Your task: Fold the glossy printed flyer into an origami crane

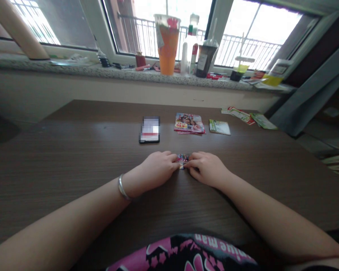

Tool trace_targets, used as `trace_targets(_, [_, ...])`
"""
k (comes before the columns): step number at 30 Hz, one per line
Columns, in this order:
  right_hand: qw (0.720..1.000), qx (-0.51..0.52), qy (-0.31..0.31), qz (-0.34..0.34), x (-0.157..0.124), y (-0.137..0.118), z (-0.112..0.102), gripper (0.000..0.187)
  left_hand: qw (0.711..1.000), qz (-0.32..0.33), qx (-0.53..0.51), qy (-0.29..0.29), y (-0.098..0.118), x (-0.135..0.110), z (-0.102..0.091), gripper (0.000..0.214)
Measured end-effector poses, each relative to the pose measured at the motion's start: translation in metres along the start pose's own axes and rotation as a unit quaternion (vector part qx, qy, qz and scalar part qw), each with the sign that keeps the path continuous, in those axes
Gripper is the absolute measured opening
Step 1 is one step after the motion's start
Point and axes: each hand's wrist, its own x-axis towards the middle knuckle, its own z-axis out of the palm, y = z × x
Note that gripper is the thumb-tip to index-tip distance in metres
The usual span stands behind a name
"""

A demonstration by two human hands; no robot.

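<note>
A small piece of folded, colourful printed paper (182,159) lies on the brown table in front of me. My left hand (161,165), with a silver bangle on its wrist, grips the left edge of the paper between bent fingers and thumb. From the other side my right hand (205,167) holds the right edge, its fingers curled close to the paper. The tips of both hands almost meet, and they cover part of the paper. Just beyond them lies a stack of pink printed leaflets (190,123).
A phone (149,130) lies beyond my left hand on the table (73,158). Small cards (219,127) and more printed slips (241,115) lie at the back right. Cups, including a tall orange drink (168,47), and bottles line the stone windowsill (124,73).
</note>
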Motion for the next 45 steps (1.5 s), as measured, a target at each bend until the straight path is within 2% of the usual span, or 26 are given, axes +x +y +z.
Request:
trace_targets(8, [1.000,0.007,0.012,0.016,0.001,-0.002,0.004,0.024,1.000,-0.012,-0.011,0.008,0.004,0.001,0.004,0.019])
trace_targets(16, [0.998,0.061,0.018,0.013,0.001,0.007,0.008,0.023,0.999,-0.040,-0.026,-0.024,0.002,-0.001,-0.003,0.020])
trace_targets(23, [1.000,0.020,0.011,0.006,-0.002,0.003,0.003,0.023,0.997,-0.053,-0.037,-0.043,-0.005,-0.006,-0.006,0.019])
trace_targets(32, [0.997,0.079,0.005,0.022,-0.003,0.008,0.005,0.020,0.999,-0.025,-0.020,-0.018,0.001,-0.003,0.000,0.021])
trace_targets(38, [0.998,0.053,0.003,0.032,-0.004,0.005,0.002,0.021,1.000,-0.015,-0.026,-0.001,-0.002,-0.003,0.005,0.018])
trace_targets(45, [1.000,-0.008,0.011,0.007,-0.002,0.004,0.005,0.021,0.999,-0.024,-0.032,0.016,0.000,0.000,0.014,0.015])
